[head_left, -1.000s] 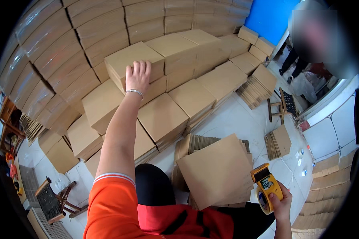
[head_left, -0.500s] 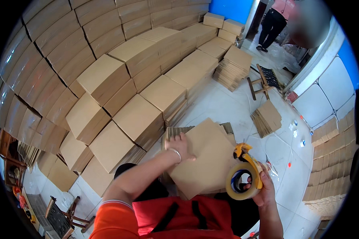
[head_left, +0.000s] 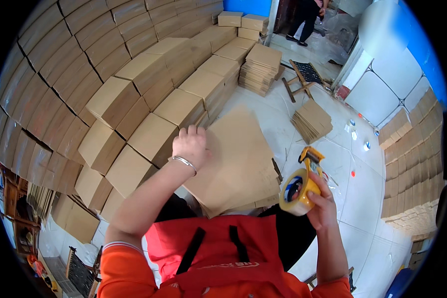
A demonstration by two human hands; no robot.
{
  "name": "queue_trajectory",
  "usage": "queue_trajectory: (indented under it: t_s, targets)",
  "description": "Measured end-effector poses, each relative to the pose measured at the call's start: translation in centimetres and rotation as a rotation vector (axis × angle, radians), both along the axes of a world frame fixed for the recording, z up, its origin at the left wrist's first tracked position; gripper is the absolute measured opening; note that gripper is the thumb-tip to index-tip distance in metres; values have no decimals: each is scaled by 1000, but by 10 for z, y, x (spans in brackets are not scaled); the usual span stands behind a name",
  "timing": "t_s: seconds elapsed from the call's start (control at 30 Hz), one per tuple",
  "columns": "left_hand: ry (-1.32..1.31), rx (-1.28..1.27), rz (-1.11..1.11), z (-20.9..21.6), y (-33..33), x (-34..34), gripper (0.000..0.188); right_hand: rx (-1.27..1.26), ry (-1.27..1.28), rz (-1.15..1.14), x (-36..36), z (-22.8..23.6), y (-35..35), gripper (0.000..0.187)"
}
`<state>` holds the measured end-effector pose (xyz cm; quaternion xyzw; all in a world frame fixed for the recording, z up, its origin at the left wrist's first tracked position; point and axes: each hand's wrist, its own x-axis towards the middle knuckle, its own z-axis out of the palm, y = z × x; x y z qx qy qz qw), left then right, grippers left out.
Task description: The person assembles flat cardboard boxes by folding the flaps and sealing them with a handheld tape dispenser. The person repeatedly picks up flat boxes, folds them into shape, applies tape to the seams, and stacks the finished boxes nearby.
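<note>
A flattened cardboard box [head_left: 233,164] lies over my lap, its far corner smeared by motion. My left hand [head_left: 191,149] is closed at its left edge, the thumb on the upper face; the fingertips are partly hidden. To the right of the cardboard, my right hand [head_left: 323,203] grips a yellow tape dispenser [head_left: 311,158]. A thick roll of clear tape [head_left: 289,198] sits in the dispenser, and some fingers reach into its core. More flat cardboard [head_left: 268,199] shows under the right edge of the sheet. A red apron [head_left: 213,243] covers my lap.
Stacked cardboard boxes [head_left: 134,119] rise on the left. Bundles of flat cardboard [head_left: 310,121] and a folding stool [head_left: 303,77] stand ahead on the tiled floor. Against the right wall is a cardboard stack [head_left: 412,169]. Another person [head_left: 305,22] stands by the far doorway. Tape rolls [head_left: 366,145] lie right.
The cardboard sheet has shifted left and its far corner reaches farther out. My left hand has moved from its upper face to its left edge. The dispenser has turned slightly in my right hand.
</note>
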<state>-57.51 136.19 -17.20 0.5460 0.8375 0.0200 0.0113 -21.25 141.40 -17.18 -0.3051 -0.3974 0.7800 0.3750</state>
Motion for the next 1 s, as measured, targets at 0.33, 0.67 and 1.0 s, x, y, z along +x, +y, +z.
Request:
queue_trajectory:
  t_s: [0.33,0.67,1.0]
  targets:
    - [-11,124,-647,63,-67,91,23,289,-502,-90,-62,15,33,70]
    - [-1018,-115,-479,15,-54,50,53,252,-595,77,-77,-18,52,75]
    - [-570,-140,-385,42,-64,0,61,431,-740,190,-70,-32,64,60]
